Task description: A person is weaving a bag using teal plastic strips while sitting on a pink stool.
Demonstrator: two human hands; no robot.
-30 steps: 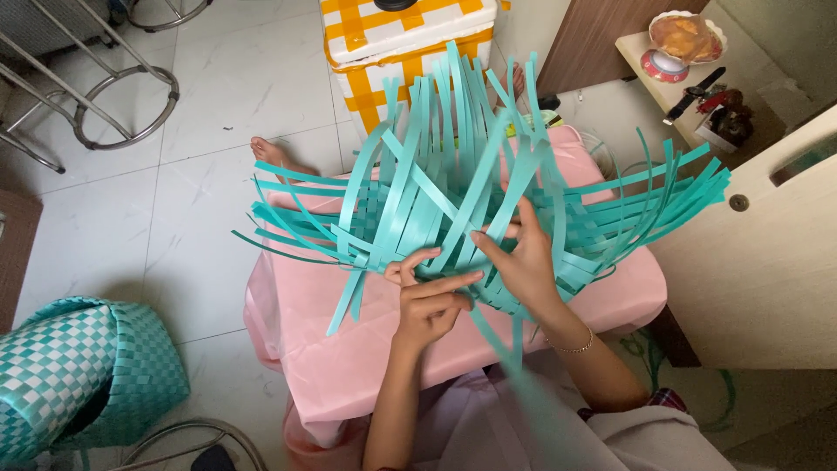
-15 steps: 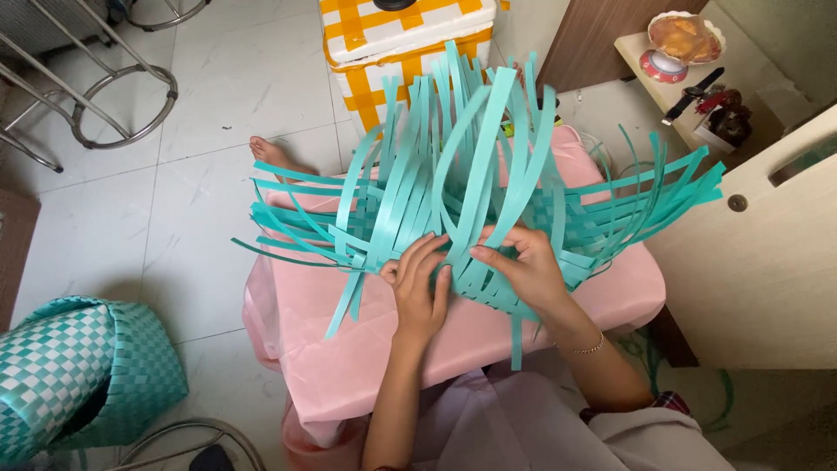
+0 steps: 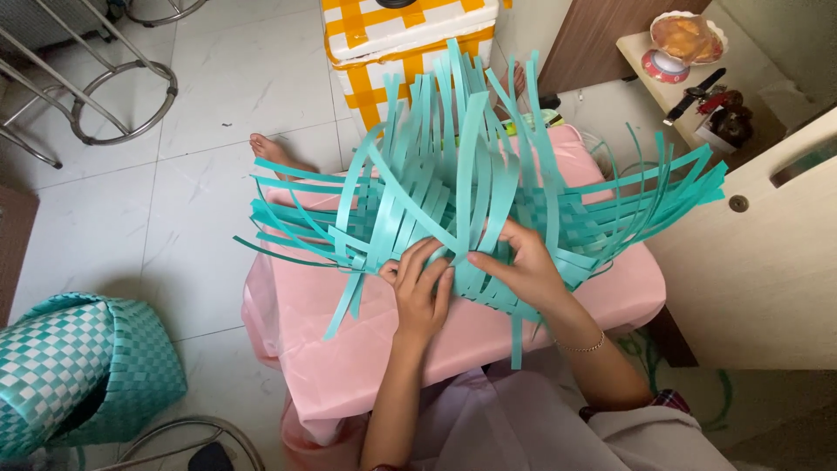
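A half-woven basket of teal plastic strips lies on a pink stool top, with loose strip ends fanning out to the left, the right and upward. My left hand presses on the woven edge nearest me, fingers pinching a strip. Beside it, my right hand grips neighbouring strips at the same edge, thumb pointing toward the left hand. The two hands almost touch. A thin bracelet sits on my right wrist.
A finished teal-and-white woven basket stands on the tiled floor at lower left. A yellow-and-white checked box is behind the stool, metal stool legs at upper left, a wooden cabinet at right. A bare foot rests beyond the stool.
Both hands have shifted slightly along the near edge while working the strips. The upright strips have swayed and the woven piece has turned a little.
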